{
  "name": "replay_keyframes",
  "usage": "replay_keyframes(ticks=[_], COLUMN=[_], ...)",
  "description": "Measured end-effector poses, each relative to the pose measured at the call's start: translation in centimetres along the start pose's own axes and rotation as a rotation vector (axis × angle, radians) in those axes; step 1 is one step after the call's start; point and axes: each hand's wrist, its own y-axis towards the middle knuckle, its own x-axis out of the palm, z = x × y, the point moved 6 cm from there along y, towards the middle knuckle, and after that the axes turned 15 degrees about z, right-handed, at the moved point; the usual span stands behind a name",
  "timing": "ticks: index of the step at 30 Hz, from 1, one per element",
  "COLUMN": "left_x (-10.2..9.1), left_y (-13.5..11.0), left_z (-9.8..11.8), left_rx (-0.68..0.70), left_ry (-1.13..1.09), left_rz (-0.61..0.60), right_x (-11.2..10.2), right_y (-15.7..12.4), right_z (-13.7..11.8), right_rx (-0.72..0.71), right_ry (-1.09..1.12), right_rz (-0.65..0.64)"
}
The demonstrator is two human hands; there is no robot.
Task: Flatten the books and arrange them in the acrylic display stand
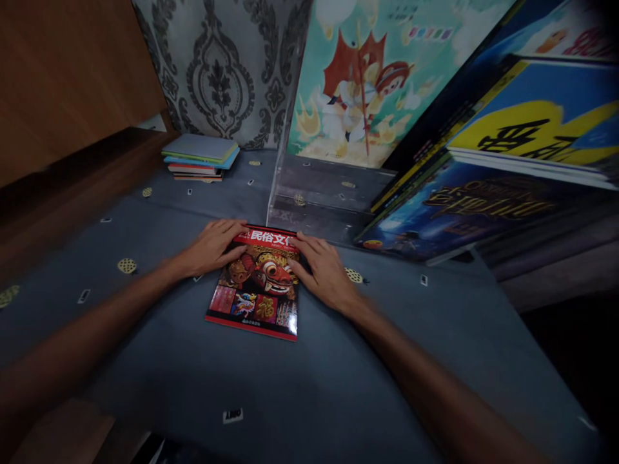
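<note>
A small book point(258, 309) with a glossy red and black cover lies on the grey-blue cloth in front of me. Its cover shows a colourful mask, and white Chinese characters run along the top. My left hand point(213, 246) holds it at the upper left, with the thumb over the cover and the fingers reaching to the top corner. On the upper right side, my right hand point(325, 270) holds the book, thumb on the cover and fingers along the edge. The book appears closed, its lower edge towards me.
A stack of thin books point(200, 151) sits at the back left, by a wooden panel point(72, 77). Behind the book stands a clear holder point(316, 209) with an upright picture book point(372, 90). Large books point(493, 200) lean at the right. The printed tablecloth point(193, 386) covers the table.
</note>
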Motion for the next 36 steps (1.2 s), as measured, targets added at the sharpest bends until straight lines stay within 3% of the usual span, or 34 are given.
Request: replay_keyframes(ticks=[14,27,36], left_x=[0.2,0.2,0.2], left_y=[-0.6,-0.6,-0.7], left_z=[0.0,0.2,0.2], left_rx=[-0.018,-0.020,-0.024], left_ry=[0.003,0.013,0.023], left_rz=[-0.007,-0.015,-0.017], right_x=[0.0,0.3,0.2], right_y=[-0.8,-1.4,-1.4], right_z=[-0.5,-0.4,-0.7], right_rx=[-0.028,-0.043,-0.036], right_ry=[-0.017,0.010,0.018], right_rz=[-0.016,-0.168,-0.197])
